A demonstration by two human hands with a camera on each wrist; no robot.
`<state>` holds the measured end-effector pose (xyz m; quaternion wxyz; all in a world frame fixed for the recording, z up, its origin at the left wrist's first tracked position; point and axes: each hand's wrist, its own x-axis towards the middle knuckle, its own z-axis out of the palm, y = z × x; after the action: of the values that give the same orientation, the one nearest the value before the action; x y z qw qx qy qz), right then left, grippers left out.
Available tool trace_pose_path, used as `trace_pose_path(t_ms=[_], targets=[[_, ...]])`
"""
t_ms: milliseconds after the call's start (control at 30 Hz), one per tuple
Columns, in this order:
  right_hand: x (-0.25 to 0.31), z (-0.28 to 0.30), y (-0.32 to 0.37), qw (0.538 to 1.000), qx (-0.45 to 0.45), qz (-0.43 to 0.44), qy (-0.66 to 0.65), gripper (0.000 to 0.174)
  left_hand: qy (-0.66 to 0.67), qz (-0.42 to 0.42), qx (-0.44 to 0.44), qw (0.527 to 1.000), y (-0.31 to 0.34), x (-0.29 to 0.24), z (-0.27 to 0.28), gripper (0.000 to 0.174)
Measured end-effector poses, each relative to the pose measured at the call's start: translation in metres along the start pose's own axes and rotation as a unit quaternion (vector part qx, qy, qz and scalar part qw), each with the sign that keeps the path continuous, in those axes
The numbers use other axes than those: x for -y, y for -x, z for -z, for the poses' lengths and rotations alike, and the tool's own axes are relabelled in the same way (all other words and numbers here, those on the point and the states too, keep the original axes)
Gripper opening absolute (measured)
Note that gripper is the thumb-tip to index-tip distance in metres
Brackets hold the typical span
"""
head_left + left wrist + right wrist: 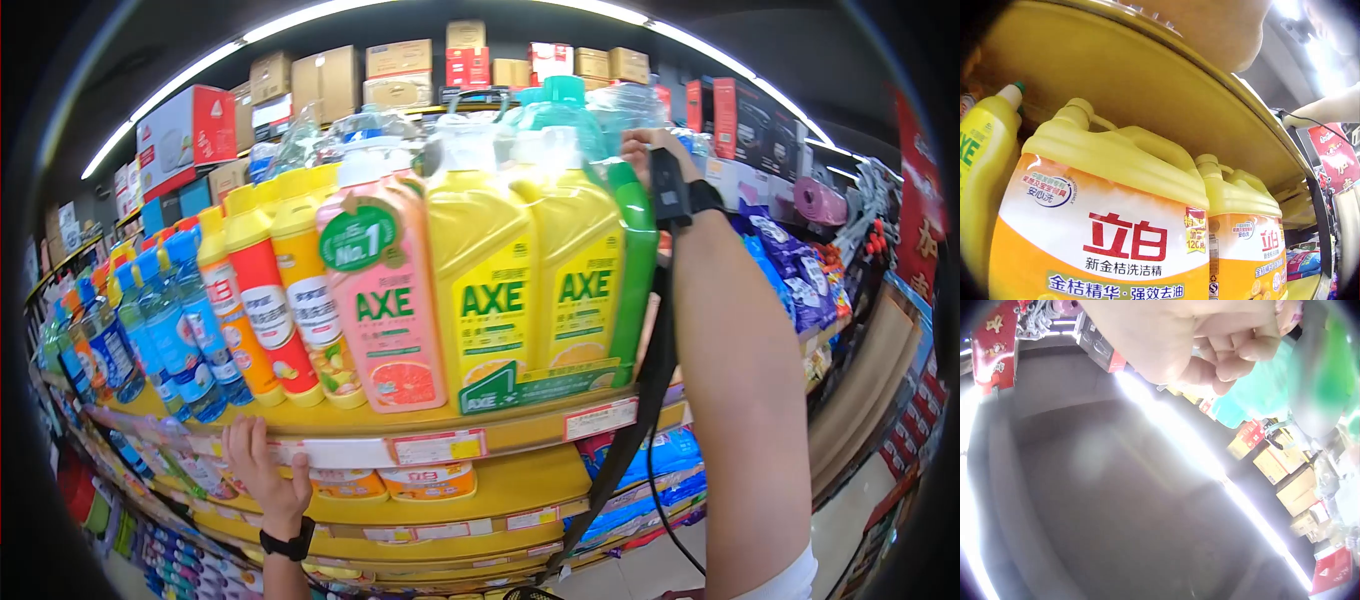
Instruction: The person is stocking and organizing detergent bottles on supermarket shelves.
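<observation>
My left hand (268, 475) rests with its fingertips against the price strip (345, 453) on the shelf's front edge. Just below it stand yellow jugs of dish soap (1107, 219) with orange and white labels. My right hand (650, 152) is raised above the shelf, past a green bottle (632, 260), its fingers (1235, 369) loosely bent. A teal jug (565, 105) is close to those fingers, and nothing shows in the grasp. In front stand yellow AXE dish soap bottles (490, 290) and a pink AXE bottle (385, 300).
Red, orange and blue cleaner bottles (180, 320) line the shelf on the left. Cardboard boxes (325, 80) are stacked high at the back. Purple bags (785, 265) hang on the right. A black strap and cable (650, 400) run down in front of the shelves.
</observation>
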<state>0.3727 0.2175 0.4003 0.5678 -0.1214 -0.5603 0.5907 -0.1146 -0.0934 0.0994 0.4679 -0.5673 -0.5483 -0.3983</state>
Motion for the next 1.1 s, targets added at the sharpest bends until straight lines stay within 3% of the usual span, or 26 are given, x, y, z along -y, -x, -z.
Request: trace_pose_path(t_ms=[100, 167, 267, 300, 333, 400, 600, 867, 1100], targets=[[0.002, 0.010, 0.004, 0.957, -0.052, 0.079, 0.275, 0.021, -0.002, -0.002, -0.006, 1.000, -0.004, -0.001, 0.003, 0.058], [0.001, 0.020, -0.002, 0.969, -0.059, 0.064, 0.232, 0.012, -0.004, -0.003, -0.003, 1.000, -0.006, -0.002, 0.006, 0.059], [0.006, -0.012, 0.010, 0.989, -0.137, -0.025, -0.054, 0.007, 0.000, -0.005, 0.002, 1.000, -0.008, -0.002, 0.009, 0.059], [0.005, 0.001, 0.003, 0.994, -0.082, 0.031, 0.072, 0.006, -0.001, -0.005, 0.005, 1.000, -0.009, -0.002, 0.010, 0.060], [0.009, -0.007, 0.001, 0.989, -0.133, -0.023, -0.059, 0.006, -0.001, -0.005, 0.008, 1.000, -0.009, -0.001, 0.010, 0.060], [0.014, 0.003, -0.012, 0.991, -0.122, -0.021, -0.042, 0.005, -0.004, -0.004, 0.009, 1.000, -0.009, -0.001, 0.010, 0.060], [0.012, -0.036, -0.010, 0.986, -0.162, 0.022, -0.039, 0.004, -0.016, -0.002, 0.012, 1.000, -0.009, -0.003, 0.010, 0.061], [0.025, -0.017, -0.048, 0.981, -0.155, -0.018, -0.117, 0.006, -0.025, 0.004, -0.001, 1.000, -0.010, -0.007, 0.007, 0.061], [0.041, -0.001, -0.072, 0.963, -0.071, -0.081, -0.247, 0.009, -0.046, 0.014, 0.012, 0.999, -0.012, -0.013, 0.012, 0.059]])
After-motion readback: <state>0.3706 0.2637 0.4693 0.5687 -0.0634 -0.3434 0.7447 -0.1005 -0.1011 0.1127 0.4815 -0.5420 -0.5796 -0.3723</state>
